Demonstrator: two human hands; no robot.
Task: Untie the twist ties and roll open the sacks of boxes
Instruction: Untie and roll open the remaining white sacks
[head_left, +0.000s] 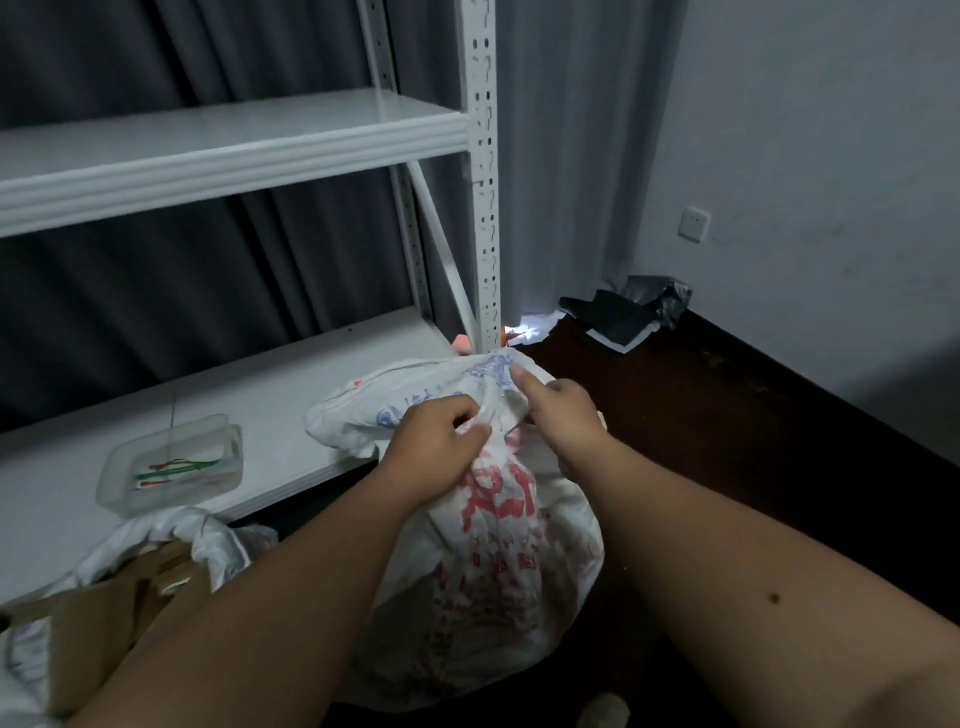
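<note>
Head view — both hands, left hand and right hand, grasp the sack neck.

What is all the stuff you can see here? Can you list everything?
Sack: one, white with red and blue print, on the floor by the shelf, its gathered top held by both hands.
Second sack: one, white, lower left, already open.
Cardboard boxes: brown, inside the open sack; count unclear.
Plastic tub: one, clear, on the lower shelf.
Twist ties: a few, green and red, inside the tub.
Shelf unit: one, white metal, two shelves showing.
Curtain: grey, behind the shelves.
Wall socket: one, white, on the right wall.
Dark bag: black and grey, on the floor in the corner.
Left hand: grips the sack's top.
Right hand: pinches the sack's top.
</note>
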